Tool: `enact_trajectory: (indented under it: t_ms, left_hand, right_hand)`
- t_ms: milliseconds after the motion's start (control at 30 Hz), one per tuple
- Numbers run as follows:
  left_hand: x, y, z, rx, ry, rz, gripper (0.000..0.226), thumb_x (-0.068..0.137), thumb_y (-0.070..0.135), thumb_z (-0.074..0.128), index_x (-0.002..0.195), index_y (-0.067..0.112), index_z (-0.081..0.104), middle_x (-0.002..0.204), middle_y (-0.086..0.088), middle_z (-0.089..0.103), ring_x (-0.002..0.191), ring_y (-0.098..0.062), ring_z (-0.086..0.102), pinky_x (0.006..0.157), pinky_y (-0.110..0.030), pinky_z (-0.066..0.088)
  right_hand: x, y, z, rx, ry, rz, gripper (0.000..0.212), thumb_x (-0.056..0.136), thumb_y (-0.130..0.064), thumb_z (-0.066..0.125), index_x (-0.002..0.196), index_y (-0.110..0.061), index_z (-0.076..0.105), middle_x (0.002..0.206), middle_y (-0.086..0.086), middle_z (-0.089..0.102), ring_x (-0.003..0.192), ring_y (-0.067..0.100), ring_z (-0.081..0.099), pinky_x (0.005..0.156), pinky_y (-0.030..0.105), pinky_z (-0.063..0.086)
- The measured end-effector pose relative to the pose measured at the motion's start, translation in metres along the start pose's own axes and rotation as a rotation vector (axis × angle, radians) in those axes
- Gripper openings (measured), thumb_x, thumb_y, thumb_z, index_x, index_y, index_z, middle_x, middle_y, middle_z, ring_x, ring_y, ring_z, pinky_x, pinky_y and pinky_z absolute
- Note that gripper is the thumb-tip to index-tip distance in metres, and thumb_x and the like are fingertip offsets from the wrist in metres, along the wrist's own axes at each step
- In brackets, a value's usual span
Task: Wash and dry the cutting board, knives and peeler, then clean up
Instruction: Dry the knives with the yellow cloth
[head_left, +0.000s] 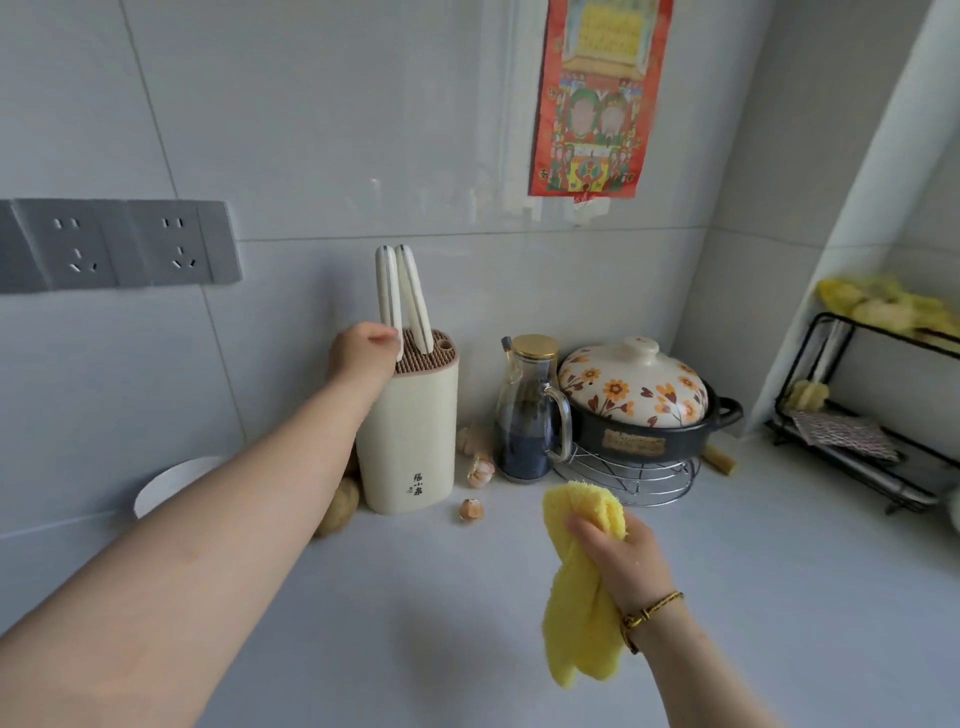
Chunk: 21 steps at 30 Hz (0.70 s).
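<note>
A cream knife block (410, 436) stands on the counter against the back wall. Two knives with cream handles stick up out of its slotted top, the left knife (387, 288) and the right knife (413, 296). My left hand (363, 351) reaches to the block's top and holds the base of the left knife's handle. My right hand (618, 553) is nearer me, above the counter, and grips a bunched yellow cloth (579, 597) that hangs down from it. The blades are hidden inside the block.
Right of the block stand a glass oil jug (527, 410) and a flowered clay pot (636, 400) on a wire trivet. Garlic (480, 470) lies between block and jug, a potato (340, 506) at its left. A black wire rack (862, 421) fills the right corner. A white bowl (174, 483) sits left.
</note>
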<state>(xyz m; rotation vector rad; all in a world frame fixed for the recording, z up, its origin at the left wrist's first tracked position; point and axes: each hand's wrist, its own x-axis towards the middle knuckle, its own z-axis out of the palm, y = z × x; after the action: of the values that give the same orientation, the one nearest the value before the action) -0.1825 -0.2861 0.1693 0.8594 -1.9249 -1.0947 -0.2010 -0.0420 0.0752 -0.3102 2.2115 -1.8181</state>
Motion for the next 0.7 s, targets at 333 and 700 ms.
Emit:
enact_trajectory:
  t_ms: [333,700]
  left_hand:
    - [-0.201,0.070,0.087,-0.370,-0.874,0.160,0.027,0.093,0.003,0.047,0.074,0.019,0.057,0.069,-0.001,0.057,0.046,0.005,0.055,0.052,-0.007,0.044]
    - [-0.461,0.106,0.182,-0.098,-1.436,0.263,0.023,0.092,0.007,0.050,0.074,0.019,0.057,0.068,0.000,0.057,0.061,-0.012,0.051,0.054,-0.009,0.046]
  right_hand:
    - [-0.124,0.042,-0.155,0.009,0.508,0.081,0.019,0.083,-0.005,0.059,0.069,-0.018,0.057,0.065,0.001,0.056,0.067,0.019,0.053,0.058,0.026,0.044]
    - [-0.284,0.104,-0.358,-0.061,0.950,0.153,0.008,0.084,-0.008,0.061,0.087,-0.014,0.056,0.078,0.003,0.054,0.079,0.020,0.050,0.069,0.026,0.039]
